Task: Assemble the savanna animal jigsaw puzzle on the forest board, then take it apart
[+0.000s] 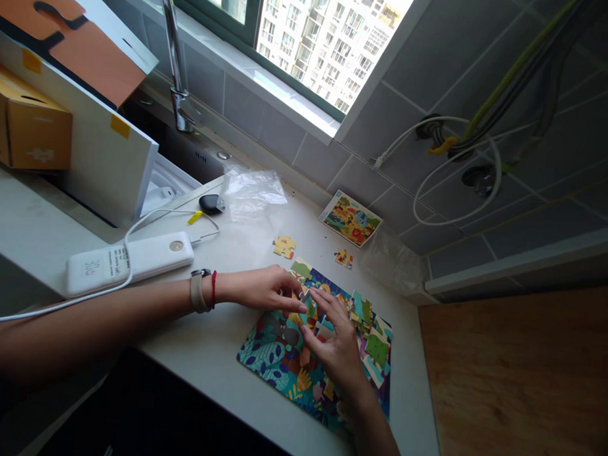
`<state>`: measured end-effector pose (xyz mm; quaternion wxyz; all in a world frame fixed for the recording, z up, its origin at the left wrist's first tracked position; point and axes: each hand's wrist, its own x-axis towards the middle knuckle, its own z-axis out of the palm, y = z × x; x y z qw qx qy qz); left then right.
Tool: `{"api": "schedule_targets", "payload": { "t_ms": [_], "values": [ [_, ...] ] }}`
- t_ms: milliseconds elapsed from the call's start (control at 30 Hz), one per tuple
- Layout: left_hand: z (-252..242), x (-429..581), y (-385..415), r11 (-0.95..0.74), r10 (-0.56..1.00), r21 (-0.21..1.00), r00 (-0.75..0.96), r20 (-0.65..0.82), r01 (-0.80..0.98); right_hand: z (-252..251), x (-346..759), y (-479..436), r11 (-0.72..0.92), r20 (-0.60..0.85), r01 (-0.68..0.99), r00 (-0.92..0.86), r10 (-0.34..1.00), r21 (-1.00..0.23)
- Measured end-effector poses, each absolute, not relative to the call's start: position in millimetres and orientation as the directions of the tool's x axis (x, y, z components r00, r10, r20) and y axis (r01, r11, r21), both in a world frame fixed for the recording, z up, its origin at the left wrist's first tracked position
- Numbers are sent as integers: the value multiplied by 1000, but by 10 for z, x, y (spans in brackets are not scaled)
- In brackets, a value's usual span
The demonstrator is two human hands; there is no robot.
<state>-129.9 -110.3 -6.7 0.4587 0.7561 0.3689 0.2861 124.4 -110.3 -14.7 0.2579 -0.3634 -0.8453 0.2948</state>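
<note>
Leaning both hands over a colourful jigsaw board (pixel 264 354), I have my left hand (pixel 262 288) at its upper left edge, fingers bent and thumb stretched alongside; I cannot tell whether they pinch a piece. My right hand (pixel 338 345) reaches across the middle of the board, thumb and fingers spread apart above the pieces. The board lies flat on the white counter (pixel 200 357), and green puzzle pieces (pixel 377 350) lie on its right part, beyond my right hand. A watch (pixel 199 291) and a red cord (pixel 213 289) circle my left wrist. Just past the board are a yellow piece (pixel 284 246) and a smaller-looking loose piece (pixel 343 258), then a picture card (pixel 351 218) by the tiled wall, next to crumpled clear plastic (pixel 395 261). To my left lies a white power bank (pixel 130 265) with a cable over it; farther off, a brown box (pixel 38 132) stands near the tap (pixel 175 94).
</note>
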Motion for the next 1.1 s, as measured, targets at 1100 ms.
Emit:
{"api": "schedule_targets", "payload": {
  "t_ms": [1100],
  "values": [
    [-141, -1334, -1056, -339, 788, 906, 603, 126, 253, -183, 1288, -1050, 577, 297, 365, -592, 750, -731]
  ]
}}
